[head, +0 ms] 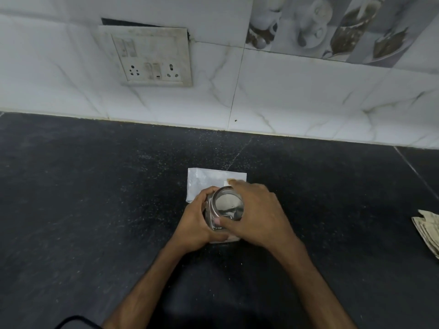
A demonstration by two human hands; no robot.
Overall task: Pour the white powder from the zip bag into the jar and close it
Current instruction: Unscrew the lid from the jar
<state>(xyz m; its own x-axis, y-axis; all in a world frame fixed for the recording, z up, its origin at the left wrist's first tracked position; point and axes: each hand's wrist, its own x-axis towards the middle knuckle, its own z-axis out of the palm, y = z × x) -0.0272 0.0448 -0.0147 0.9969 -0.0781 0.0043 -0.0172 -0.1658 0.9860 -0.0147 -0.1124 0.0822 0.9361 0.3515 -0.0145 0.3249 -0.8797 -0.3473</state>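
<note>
Jar gripped, zip bag flat behind

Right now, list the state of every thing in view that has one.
jar: upright on counter, lid on.
lid: on the jar, tightness unclear.
zip bag: lying flat behind the jar.
left hand: grips the jar.
right hand: grips the lid.
wall sockets: nothing plugged in.

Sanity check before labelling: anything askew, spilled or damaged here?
The switch plate sits crooked, with a dark gap along its top edge. Pale specks dot the counter; whether they are a spill or the stone's pattern, I cannot tell.
</note>
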